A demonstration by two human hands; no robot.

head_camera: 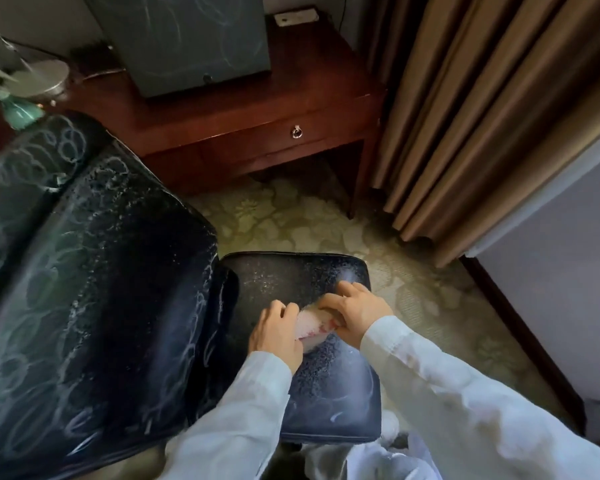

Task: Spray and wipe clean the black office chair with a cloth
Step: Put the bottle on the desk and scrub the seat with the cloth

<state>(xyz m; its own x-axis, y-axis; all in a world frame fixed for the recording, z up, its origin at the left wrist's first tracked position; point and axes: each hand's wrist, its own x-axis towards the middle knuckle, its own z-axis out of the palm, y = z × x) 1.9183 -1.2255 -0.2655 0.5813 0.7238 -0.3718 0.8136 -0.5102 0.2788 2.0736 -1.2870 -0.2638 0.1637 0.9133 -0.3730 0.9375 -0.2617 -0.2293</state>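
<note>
Evidently left hand (276,336) and right hand (355,313) have a curled grip on the white cloth (312,323); flatten it, then wipe the speckled chair cushion (291,271) in overlapping strokes.

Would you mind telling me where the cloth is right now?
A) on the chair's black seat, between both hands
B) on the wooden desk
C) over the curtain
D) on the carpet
A: the cloth lies on the seat, with the left hand and right hand holding its ends.
</note>
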